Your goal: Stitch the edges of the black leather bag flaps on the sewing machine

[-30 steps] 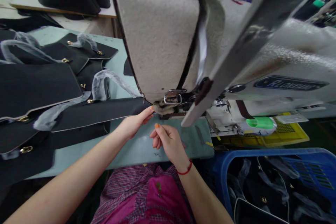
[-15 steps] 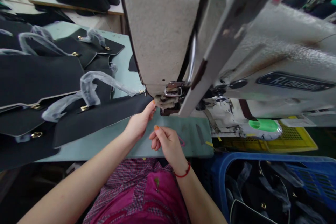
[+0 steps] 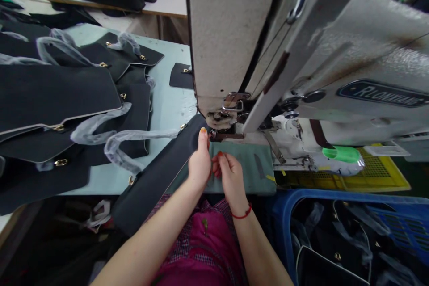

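Observation:
My left hand (image 3: 200, 161) is closed on the end of a black bag panel (image 3: 159, 176), its thumb lying on top, right beside the sewing machine's needle area (image 3: 219, 132). The panel slants down to the left, past the table's front edge. Its handle (image 3: 122, 145) is wrapped in clear plastic and has gold fittings. Close to the left fingers, my right hand (image 3: 231, 176) holds its fingertips pinched together over the green tabletop (image 3: 246, 156). Anything between those fingertips is too small to make out.
Several black bag pieces (image 3: 50, 94) with plastic-wrapped handles pile up at left. A small black piece (image 3: 181, 76) lies behind the machine head (image 3: 231, 31). Scissors-like dark blade (image 3: 259, 165) lies at right. A blue basket (image 3: 284, 223) holds more bags; a yellow crate (image 3: 385, 178) stands behind.
The bag panel has swung round, its left end coming toward me and over the table edge. My left hand has turned thumb-up; my right hand has moved closer beside it. The view has shifted.

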Tool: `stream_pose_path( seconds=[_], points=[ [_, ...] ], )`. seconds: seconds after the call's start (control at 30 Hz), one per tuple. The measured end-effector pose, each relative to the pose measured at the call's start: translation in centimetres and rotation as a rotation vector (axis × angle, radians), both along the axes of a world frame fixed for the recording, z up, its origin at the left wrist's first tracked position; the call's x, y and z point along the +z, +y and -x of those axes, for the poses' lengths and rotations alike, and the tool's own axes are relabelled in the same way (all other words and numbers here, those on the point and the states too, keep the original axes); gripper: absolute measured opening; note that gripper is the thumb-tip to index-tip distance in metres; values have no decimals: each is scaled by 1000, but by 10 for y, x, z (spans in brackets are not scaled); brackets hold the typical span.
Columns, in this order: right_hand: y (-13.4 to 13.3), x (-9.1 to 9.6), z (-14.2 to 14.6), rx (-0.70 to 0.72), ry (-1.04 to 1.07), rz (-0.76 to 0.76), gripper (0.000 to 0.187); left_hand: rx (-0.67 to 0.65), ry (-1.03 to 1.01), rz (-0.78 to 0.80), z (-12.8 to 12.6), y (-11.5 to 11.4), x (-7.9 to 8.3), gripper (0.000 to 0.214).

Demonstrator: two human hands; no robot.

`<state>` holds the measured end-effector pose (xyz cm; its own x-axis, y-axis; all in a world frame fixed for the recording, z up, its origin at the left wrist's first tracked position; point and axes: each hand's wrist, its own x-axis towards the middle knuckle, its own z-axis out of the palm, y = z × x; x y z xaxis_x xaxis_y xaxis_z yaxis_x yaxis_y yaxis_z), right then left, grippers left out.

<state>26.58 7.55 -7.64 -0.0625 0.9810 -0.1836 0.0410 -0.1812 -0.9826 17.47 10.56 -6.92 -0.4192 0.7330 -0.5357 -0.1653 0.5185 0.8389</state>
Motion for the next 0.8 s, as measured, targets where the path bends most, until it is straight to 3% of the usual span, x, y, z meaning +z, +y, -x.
stream_pose_path(
  seconds=[0.07,0.17,0.23,0.3,0.37,0.43,0.47,0.53,0.6,0.67,0.73,0.8],
  points=[
    [2,3,1,-26,-76,-66,32,62,3,-100,-5,-13,2,59],
    [8,10,12,-30,-107,-114,34,93,-17,-332,-3,-61,9,32],
    [15,13,25,0,-90,-116,40,-31,-59,-364,14,-97,25,19],
    [22,15,40,11,-83,-106,46,-188,-81,-430,46,-111,51,13],
    [28,14,54,-31,-118,-119,50,-267,97,-559,83,-89,81,14],
    [32,14,62,-92,-178,-163,51,-460,342,-579,113,-37,101,21],
    [33,13,64,-116,-205,-191,50,-561,403,-575,122,-5,105,28],
    [33,12,65,-132,-231,-225,50,-808,327,-461,126,55,104,28],
    [33,12,63,-112,-223,-222,49,-881,148,-283,118,96,96,27],
    [33,10,60,-86,-208,-205,48,-869,22,-166,107,115,88,28],
    [33,8,57,-66,-186,-194,48,-838,-30,-126,99,117,83,25],
    [33,7,55,-51,-165,-193,48,-668,-51,-159,97,112,79,20]
  ],
)
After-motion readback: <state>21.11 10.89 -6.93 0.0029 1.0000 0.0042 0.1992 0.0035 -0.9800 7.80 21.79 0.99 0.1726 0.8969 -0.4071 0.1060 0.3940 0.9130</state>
